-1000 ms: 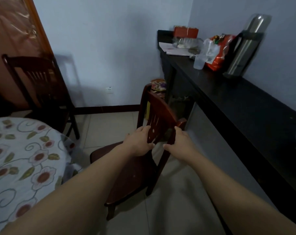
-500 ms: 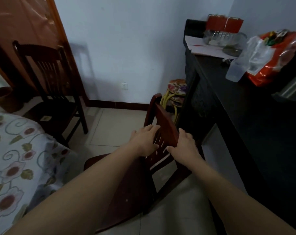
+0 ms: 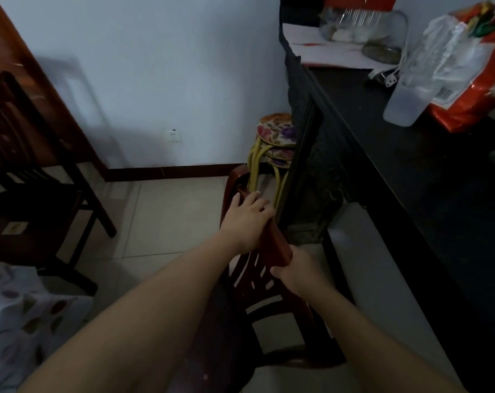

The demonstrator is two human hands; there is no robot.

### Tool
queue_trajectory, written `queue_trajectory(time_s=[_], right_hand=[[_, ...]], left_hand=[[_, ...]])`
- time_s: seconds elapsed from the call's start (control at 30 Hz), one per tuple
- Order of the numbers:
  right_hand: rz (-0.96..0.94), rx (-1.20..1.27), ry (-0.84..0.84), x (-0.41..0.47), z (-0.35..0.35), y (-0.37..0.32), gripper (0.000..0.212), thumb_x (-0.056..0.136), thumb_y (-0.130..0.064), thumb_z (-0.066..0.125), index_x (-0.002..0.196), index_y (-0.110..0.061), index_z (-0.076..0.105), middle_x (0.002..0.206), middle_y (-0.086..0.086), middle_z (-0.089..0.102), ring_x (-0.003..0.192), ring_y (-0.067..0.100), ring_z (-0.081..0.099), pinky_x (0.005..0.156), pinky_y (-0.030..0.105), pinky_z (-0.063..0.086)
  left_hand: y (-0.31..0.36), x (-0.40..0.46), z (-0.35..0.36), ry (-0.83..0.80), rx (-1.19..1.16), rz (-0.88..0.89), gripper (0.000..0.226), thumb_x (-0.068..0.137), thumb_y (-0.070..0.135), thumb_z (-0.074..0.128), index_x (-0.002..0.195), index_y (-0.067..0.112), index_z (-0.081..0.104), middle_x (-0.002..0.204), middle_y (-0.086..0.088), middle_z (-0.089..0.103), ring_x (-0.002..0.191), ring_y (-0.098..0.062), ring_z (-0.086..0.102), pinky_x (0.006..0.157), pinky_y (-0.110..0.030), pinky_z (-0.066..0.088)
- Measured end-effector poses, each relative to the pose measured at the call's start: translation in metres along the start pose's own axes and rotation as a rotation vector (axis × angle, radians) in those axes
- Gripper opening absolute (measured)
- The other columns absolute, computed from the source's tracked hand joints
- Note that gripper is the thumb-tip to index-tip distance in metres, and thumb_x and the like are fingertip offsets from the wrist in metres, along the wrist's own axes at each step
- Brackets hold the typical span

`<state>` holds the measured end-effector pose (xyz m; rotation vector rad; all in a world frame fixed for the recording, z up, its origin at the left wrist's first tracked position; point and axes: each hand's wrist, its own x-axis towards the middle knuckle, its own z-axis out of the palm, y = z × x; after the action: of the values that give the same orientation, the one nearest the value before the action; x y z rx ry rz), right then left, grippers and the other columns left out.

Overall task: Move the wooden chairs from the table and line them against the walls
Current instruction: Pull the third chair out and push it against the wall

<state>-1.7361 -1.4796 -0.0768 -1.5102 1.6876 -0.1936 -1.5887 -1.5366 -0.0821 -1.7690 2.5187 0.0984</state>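
Chair (image 3: 269, 251) sits beside the black counter (image 3: 410, 194), near the corner; my left hand (image 3: 247, 219) and right hand (image 3: 297, 272) both clamp its top rail. I'd steer it clear of the stools (image 3: 274, 143). Bag (image 3: 467, 66) has a barcode, nothing readable.

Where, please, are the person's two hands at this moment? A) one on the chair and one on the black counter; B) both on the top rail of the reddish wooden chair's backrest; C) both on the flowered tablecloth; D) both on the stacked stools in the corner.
B: the left hand and the right hand both grip the top rail of the reddish wooden chair, which stands beside the black counter.
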Motion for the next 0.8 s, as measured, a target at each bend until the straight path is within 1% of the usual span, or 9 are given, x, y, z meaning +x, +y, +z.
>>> queue_trajectory(time_s=[0.07,0.13,0.2,0.27,0.33,0.47,0.53,0.63,0.8], right_hand=[[0.015,-0.038,-0.017,0.006,0.000,-0.001,0.028,0.075,-0.016,0.067,0.102,-0.020,0.063,0.084,0.000,0.066,0.079,0.020,0.064,0.075,0.034,0.055],[0.029,-0.057,-0.048,0.010,-0.001,-0.003,0.030,0.072,-0.014,0.066,0.101,-0.020,0.064,0.090,0.003,0.068,0.084,0.023,0.064,0.077,0.034,0.054],[0.039,-0.064,-0.085,0.012,-0.004,-0.004,0.027,0.071,-0.014,0.065,0.097,-0.021,0.064,0.087,0.001,0.066,0.083,0.022,0.062,0.073,0.030,0.051],[0.044,-0.077,-0.107,0.014,-0.008,-0.006,0.019,0.071,-0.013,0.065,0.088,-0.022,0.063,0.080,-0.003,0.062,0.076,0.018,0.059,0.062,0.024,0.045],[0.040,-0.082,-0.118,0.017,-0.010,-0.009,0.019,0.071,-0.010,0.064,0.088,-0.019,0.064,0.075,-0.005,0.059,0.069,0.014,0.056,0.057,0.022,0.043],[0.021,-0.056,-0.104,0.023,-0.010,-0.023,0.022,0.071,-0.007,0.061,0.090,-0.015,0.068,0.071,-0.006,0.060,0.066,0.012,0.056,0.058,0.023,0.046],[0.000,-0.033,-0.113,0.027,-0.007,-0.036,0.025,0.071,-0.005,0.059,0.090,-0.017,0.069,0.079,-0.001,0.065,0.068,0.012,0.058,0.058,0.022,0.048],[-0.024,-0.025,-0.132,0.032,-0.004,-0.060,0.035,0.070,-0.003,0.058,0.096,-0.022,0.070,0.083,-0.001,0.067,0.068,0.010,0.061,0.052,0.018,0.047],[-0.099,-0.103,-0.153,0.045,0.004,-0.102,0.029,0.073,-0.007,0.062,0.097,-0.023,0.067,0.079,-0.002,0.065,0.070,0.011,0.062,0.053,0.021,0.045]], left_hand=[[-0.007,0.012,0.002,0.030,0.049,0.069,0.041,0.078,0.028,0.065,0.117,0.022,0.052,0.133,-0.004,0.048,0.135,-0.028,0.030,0.110,-0.053,0.018],[-0.014,0.022,0.001,0.044,0.114,0.143,0.033,0.074,0.032,0.069,0.103,0.022,0.057,0.114,-0.002,0.059,0.119,-0.026,0.047,0.105,-0.047,0.026],[-0.019,0.031,-0.002,0.013,0.180,0.231,0.029,0.072,0.035,0.071,0.095,0.022,0.057,0.102,-0.001,0.064,0.105,-0.023,0.055,0.098,-0.041,0.032],[-0.022,0.039,-0.006,-0.026,0.231,0.328,0.028,0.073,0.034,0.072,0.091,0.022,0.055,0.095,-0.001,0.065,0.094,-0.023,0.059,0.086,-0.034,0.037],[-0.026,0.045,-0.010,-0.050,0.236,0.386,0.028,0.073,0.030,0.073,0.091,0.020,0.054,0.093,-0.002,0.066,0.089,-0.024,0.061,0.073,-0.031,0.035],[-0.045,0.046,-0.025,-0.116,0.201,0.377,0.031,0.071,0.027,0.075,0.092,0.021,0.054,0.084,0.000,0.057,0.081,-0.021,0.058,0.062,-0.032,0.035],[-0.057,0.045,-0.034,-0.138,0.222,0.371,0.027,0.073,0.025,0.073,0.085,0.025,0.049,0.076,0.005,0.045,0.073,-0.017,0.049,0.060,-0.032,0.033],[-0.081,0.042,-0.045,-0.183,0.255,0.332,0.025,0.076,0.019,0.068,0.075,0.027,0.044,0.075,0.004,0.048,0.070,-0.017,0.047,0.058,-0.031,0.035],[-0.125,0.035,-0.063,-0.233,0.250,0.239,0.014,0.077,0.014,0.063,0.076,0.025,0.055,0.070,0.007,0.044,0.072,-0.017,0.049,0.055,-0.030,0.036]])
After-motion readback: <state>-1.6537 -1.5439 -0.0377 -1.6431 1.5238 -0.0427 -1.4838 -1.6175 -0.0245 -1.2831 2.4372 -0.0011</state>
